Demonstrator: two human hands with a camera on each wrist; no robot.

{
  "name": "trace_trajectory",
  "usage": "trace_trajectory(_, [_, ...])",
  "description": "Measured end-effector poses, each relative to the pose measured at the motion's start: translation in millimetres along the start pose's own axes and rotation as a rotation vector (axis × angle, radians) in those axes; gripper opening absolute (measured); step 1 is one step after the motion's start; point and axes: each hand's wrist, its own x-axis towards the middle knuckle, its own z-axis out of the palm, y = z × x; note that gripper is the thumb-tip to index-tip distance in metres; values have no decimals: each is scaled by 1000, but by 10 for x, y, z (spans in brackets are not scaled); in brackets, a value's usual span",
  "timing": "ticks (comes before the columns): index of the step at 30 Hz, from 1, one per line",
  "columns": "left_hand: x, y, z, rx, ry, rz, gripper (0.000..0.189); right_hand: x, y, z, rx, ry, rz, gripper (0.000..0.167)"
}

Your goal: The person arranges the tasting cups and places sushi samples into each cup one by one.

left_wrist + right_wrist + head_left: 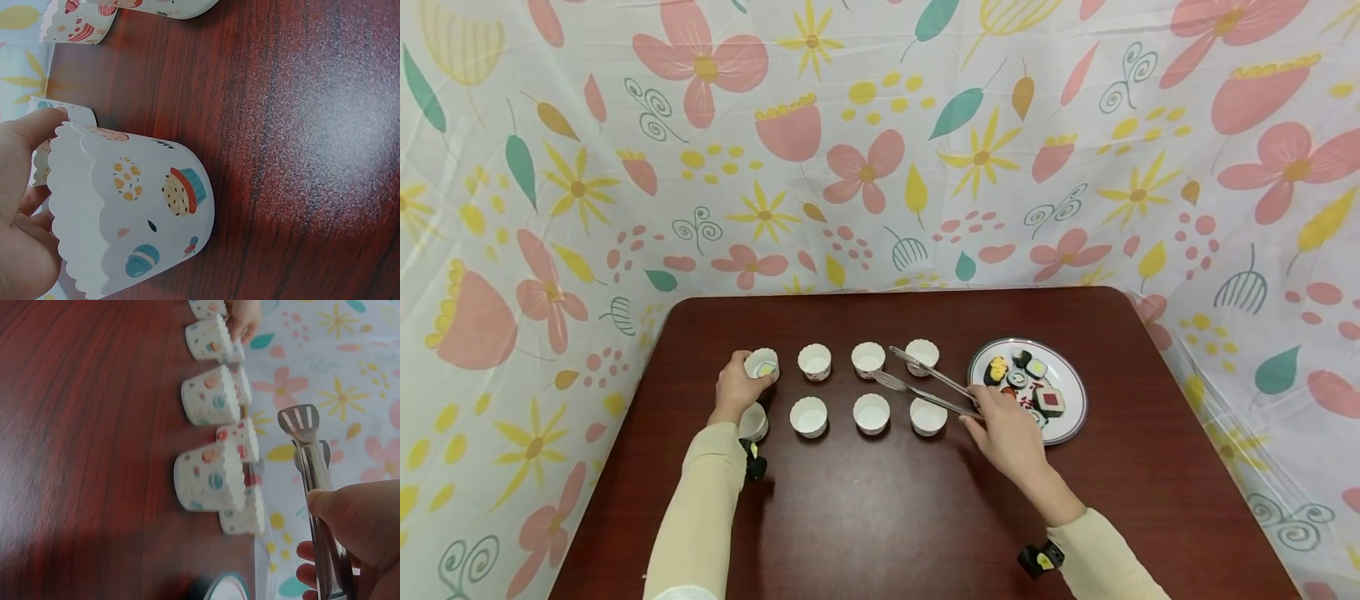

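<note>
My left hand (735, 390) holds the rim of the back-left white paper cup (758, 360) between thumb and fingers. A small light-coloured sushi-like piece (766, 368) lies inside that cup. Just in front stands another cup (150, 206), printed with cupcakes and scalloped at its edge; it partly hides the held cup in the left wrist view. My right hand (1009, 433) grips metal tongs (311, 462) with a slotted end. Their two arms stand apart above the right-hand cups (928, 417), left of the plate.
Several more white cups (808, 417) stand in two rows across the dark red-brown table (865, 517). To the right, a white oval plate (1077, 387) with a dark rim bears several sushi-like pieces (1048, 402). A flower-printed cloth (865, 208) hangs behind and beside the table.
</note>
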Motion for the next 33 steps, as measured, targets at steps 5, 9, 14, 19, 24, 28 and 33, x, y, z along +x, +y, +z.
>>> trace_trajectory(5, [-2, 16, -1, 2, 2, -4, 64, -77, 177, -75, -1, 33, 41, 44])
trace_trajectory(9, [-5, 27, -3, 4, 1, -6, 64, -124, 319, -148, -8, 26, 100, 40])
trace_trajectory(14, [-6, 25, -4, 9, 4, -6, 64, -200, 482, -247, -21, 20, 160, 39])
trace_trajectory(19, [0, 13, 1, 5, 5, -3, 64, -287, 636, -346, -39, 24, 202, 41])
trace_trajectory(24, [5, -10, 8, 2, 1, -4, 65, -372, 783, -425, -49, 32, 238, 39])
trace_trajectory(28, [5, -16, 14, 7, 4, 1, 65, -447, 906, -464, -60, 45, 258, 40])
trace_trajectory(33, [8, -24, 20, 8, 0, -1, 65, -514, 1031, -515, -65, 52, 288, 39])
